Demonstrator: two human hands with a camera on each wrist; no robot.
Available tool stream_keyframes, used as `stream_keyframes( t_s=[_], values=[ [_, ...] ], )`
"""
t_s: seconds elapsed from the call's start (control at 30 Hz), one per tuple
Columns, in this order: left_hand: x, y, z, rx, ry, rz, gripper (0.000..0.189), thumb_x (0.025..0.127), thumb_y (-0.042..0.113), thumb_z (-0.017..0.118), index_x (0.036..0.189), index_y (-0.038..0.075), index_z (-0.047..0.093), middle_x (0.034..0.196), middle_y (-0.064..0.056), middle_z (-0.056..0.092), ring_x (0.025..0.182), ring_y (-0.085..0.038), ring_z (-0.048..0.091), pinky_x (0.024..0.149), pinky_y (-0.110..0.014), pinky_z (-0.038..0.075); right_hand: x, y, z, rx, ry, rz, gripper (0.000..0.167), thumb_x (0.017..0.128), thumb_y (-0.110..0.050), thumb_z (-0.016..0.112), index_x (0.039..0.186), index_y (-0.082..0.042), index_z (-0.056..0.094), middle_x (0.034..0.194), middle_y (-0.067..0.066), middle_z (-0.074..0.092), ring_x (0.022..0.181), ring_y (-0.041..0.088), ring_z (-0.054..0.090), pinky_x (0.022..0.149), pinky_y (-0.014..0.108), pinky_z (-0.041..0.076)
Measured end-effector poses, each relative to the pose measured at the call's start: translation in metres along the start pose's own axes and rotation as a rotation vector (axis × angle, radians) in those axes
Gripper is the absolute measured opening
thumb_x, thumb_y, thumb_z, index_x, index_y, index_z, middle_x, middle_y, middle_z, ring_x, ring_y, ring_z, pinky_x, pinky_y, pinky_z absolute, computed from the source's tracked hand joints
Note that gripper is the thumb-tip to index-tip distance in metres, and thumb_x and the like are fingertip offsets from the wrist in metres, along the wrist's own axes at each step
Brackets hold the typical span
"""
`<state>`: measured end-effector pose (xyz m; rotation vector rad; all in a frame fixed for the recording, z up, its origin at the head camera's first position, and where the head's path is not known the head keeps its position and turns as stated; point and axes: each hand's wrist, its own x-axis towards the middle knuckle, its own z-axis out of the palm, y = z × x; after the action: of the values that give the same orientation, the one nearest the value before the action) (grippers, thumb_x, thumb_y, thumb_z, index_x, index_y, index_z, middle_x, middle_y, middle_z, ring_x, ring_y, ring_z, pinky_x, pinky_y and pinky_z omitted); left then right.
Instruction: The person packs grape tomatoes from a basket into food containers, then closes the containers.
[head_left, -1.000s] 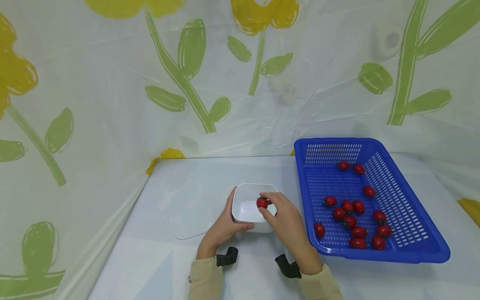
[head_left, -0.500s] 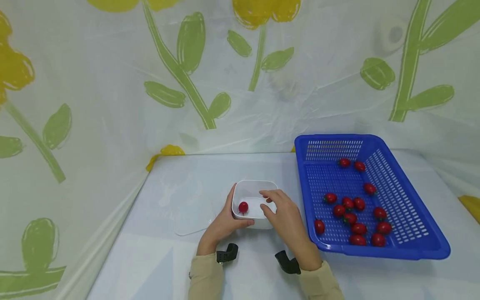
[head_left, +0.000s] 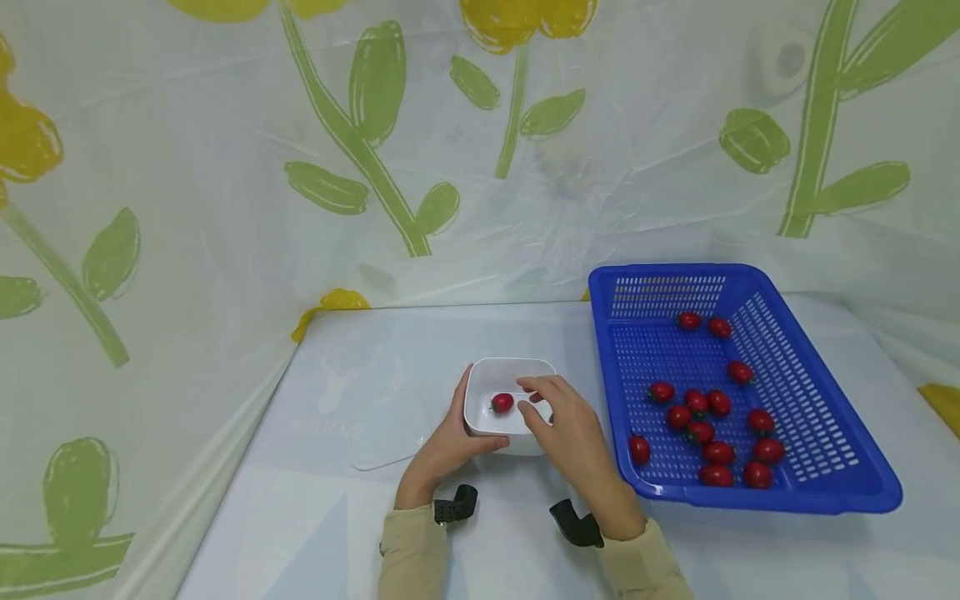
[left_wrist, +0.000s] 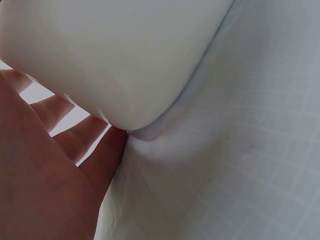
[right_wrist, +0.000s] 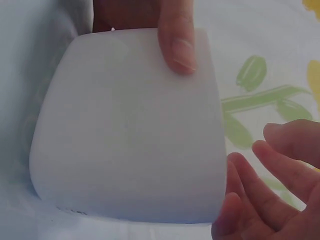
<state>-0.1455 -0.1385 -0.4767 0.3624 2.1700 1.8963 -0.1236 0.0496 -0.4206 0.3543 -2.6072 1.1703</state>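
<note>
My left hand [head_left: 447, 443] grips a white square plastic container [head_left: 517, 443] from its left side, thumb along the front wall. In the right wrist view that thumb presses the container's wall [right_wrist: 125, 125] near the rim; the left wrist view has the fingers [left_wrist: 107, 155] against its side. One cherry tomato [head_left: 502, 403] with a green stem lies inside. Over the right rim hovers my right hand [head_left: 573, 433], thumb and index finger spread apart and holding nothing. Its lower fingers [right_wrist: 260, 195] are right beside the container's wall.
To the right stands a blue perforated basket [head_left: 840, 400] with several cherry tomatoes [head_left: 701, 432] scattered inside. A clear lid [head_left: 388, 429] lies flat on the white table [head_left: 300, 500], left of the container. A flower-patterned sheet [head_left: 225, 208] hangs behind.
The right hand has let go of the cherry tomato, which dropped into the container and rolled a little from the left toward the middle. The left hand keeps its hold.
</note>
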Motion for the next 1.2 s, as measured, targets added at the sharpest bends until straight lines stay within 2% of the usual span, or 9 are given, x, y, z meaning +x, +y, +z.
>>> stream_keyframes(
  t_s=[0.23,0.53,0.6,0.73,0.9,0.97,1.07,1.13,1.2],
  values=[
    [-0.006,0.020,0.003,0.007,-0.005,-0.018,0.107,0.068,0.012,0.076,0.143,0.027,0.001,0.139,-0.007,0.026,0.119,-0.029,0.032,0.096,-0.048,0.030,0.000,-0.004,-0.006,0.105,-0.029,-0.008,0.032,0.085,-0.018,0.060,0.117,-0.023,0.058,0.100,-0.008,0.058,0.085,0.006,0.055,0.063,0.024,0.047],
    [-0.006,0.018,0.003,-0.024,-0.019,-0.016,0.107,0.070,0.011,0.076,0.143,0.025,0.000,0.139,-0.012,0.023,0.119,-0.034,0.029,0.094,-0.049,0.032,-0.003,-0.013,-0.021,0.416,-0.133,0.046,0.034,0.088,-0.027,0.056,0.121,-0.032,0.052,0.097,-0.010,0.059,0.081,0.007,0.057,0.060,0.027,0.050],
    [-0.005,0.017,0.002,-0.031,-0.017,-0.021,0.107,0.069,0.011,0.076,0.143,0.027,0.000,0.139,-0.011,0.023,0.119,-0.034,0.029,0.094,-0.048,0.032,-0.003,-0.017,-0.027,0.455,-0.156,0.044,0.034,0.089,-0.028,0.055,0.123,-0.030,0.051,0.098,-0.008,0.059,0.081,0.009,0.057,0.061,0.027,0.050],
    [-0.004,0.016,0.002,-0.023,-0.011,-0.029,0.107,0.069,0.012,0.076,0.143,0.029,0.001,0.138,-0.007,0.026,0.119,-0.029,0.030,0.096,-0.046,0.030,-0.004,-0.028,-0.045,0.541,-0.196,0.036,0.035,0.090,-0.016,0.053,0.125,-0.018,0.050,0.100,0.001,0.059,0.081,0.014,0.059,0.062,0.030,0.050],
    [-0.005,0.017,0.001,-0.019,-0.017,-0.002,0.106,0.069,0.010,0.076,0.143,0.026,0.001,0.138,-0.010,0.026,0.121,-0.029,0.027,0.098,-0.048,0.025,-0.003,-0.035,-0.064,0.603,-0.202,-0.004,0.035,0.090,-0.005,0.051,0.125,-0.008,0.049,0.099,0.008,0.059,0.080,0.023,0.059,0.061,0.031,0.050],
    [-0.005,0.016,0.002,-0.027,-0.023,0.015,0.106,0.070,0.010,0.076,0.144,0.024,0.001,0.138,-0.012,0.025,0.122,-0.031,0.026,0.098,-0.050,0.025,-0.003,-0.031,-0.068,0.629,-0.197,-0.015,0.035,0.090,-0.005,0.051,0.124,-0.009,0.050,0.099,0.009,0.060,0.081,0.024,0.059,0.061,0.030,0.049],
    [-0.004,0.014,0.001,-0.028,-0.021,0.027,0.107,0.068,0.011,0.077,0.143,0.027,0.003,0.137,-0.007,0.028,0.121,-0.027,0.028,0.098,-0.047,0.025,-0.001,-0.021,-0.073,0.652,-0.190,-0.036,0.034,0.090,-0.008,0.051,0.124,-0.012,0.050,0.100,0.008,0.060,0.082,0.023,0.059,0.060,0.031,0.049],
    [-0.002,0.010,0.001,-0.021,-0.013,0.028,0.107,0.068,0.012,0.078,0.143,0.031,0.004,0.135,-0.001,0.031,0.119,-0.022,0.031,0.097,-0.043,0.028,0.001,-0.014,-0.076,0.644,-0.187,-0.049,0.034,0.091,-0.010,0.051,0.125,-0.014,0.050,0.101,0.007,0.060,0.083,0.021,0.060,0.060,0.031,0.049],
    [-0.002,0.010,0.000,-0.019,-0.018,0.022,0.108,0.067,0.012,0.078,0.142,0.032,0.004,0.135,-0.002,0.031,0.118,-0.023,0.032,0.097,-0.043,0.028,0.003,-0.009,-0.081,0.625,-0.189,-0.052,0.035,0.091,-0.012,0.052,0.125,-0.015,0.050,0.102,0.006,0.060,0.084,0.020,0.059,0.061,0.031,0.049]
  ],
)
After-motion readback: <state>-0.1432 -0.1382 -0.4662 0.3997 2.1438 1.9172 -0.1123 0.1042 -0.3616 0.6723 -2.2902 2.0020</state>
